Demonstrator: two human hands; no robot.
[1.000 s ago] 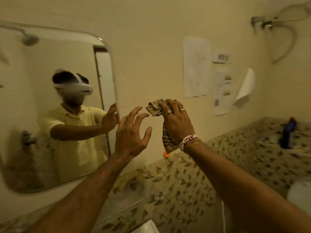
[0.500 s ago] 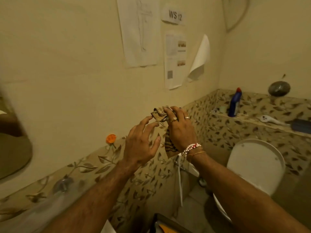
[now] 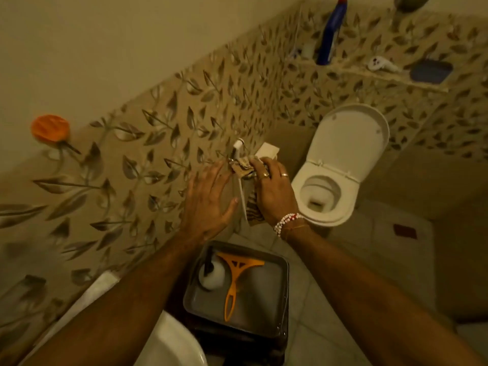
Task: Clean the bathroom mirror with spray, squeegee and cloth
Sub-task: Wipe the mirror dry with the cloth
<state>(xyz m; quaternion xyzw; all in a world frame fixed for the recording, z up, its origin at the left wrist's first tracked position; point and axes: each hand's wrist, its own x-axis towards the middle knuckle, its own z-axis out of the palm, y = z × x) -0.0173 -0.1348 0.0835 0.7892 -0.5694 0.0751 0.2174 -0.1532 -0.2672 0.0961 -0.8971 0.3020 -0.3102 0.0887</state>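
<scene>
My right hand grips a striped brownish cloth, which bunches above the fingers and hangs below the palm. My left hand is beside it with fingers spread and nothing in it, its fingertips close to the cloth's top. Below both hands a grey tray holds an orange squeegee lying flat and a white spray bottle with a dark nozzle. The mirror is out of view.
A white toilet with its lid up stands at right. A ledge above carries a blue bottle and a dark sponge. An orange wall hook is at left. A white sink rim lies at the bottom.
The view has swung from the mirror down and right to the floor and tray. Both hands kept their pose and lowered, the right still holding the cloth.
</scene>
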